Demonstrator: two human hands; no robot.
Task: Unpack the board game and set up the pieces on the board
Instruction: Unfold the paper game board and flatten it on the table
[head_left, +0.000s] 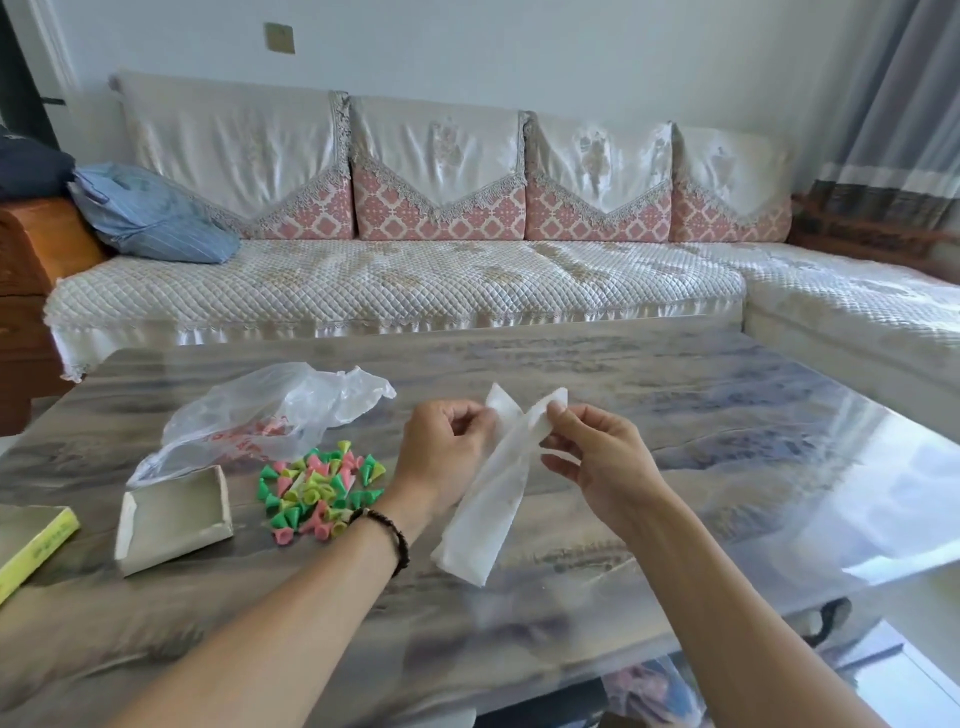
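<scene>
Both hands are up over the middle of the grey marbled table (701, 395), working on a folded white sheet (488, 499), which looks like paper or thin plastic; I cannot tell what is on it. The left hand (441, 457) is pinching one upper flap between thumb and fingertips, and the right hand (597, 457) is pinching the other flap, just beside it at 3 o'clock. The two flaps are splaying apart at 12 o'clock in a V, while the long lower end of the sheet is hanging down toward 6 o'clock, close above the tabletop. A dark beaded bracelet (389, 535) is sitting on the left wrist.

At 9 o'clock from the hands, a heap of small cone-shaped pieces (317, 488) in green, pink and yellow is lying loose on the table. Further out at 9 o'clock an open grey cardboard tray (174, 517) is resting tilted, and a crumpled clear plastic bag (270, 410) with red print is lying behind it at 10 o'clock. A box with a yellow edge (31, 545) is poking in at the far left. A covered sofa (395, 280) is running along behind the table at 12 o'clock.
</scene>
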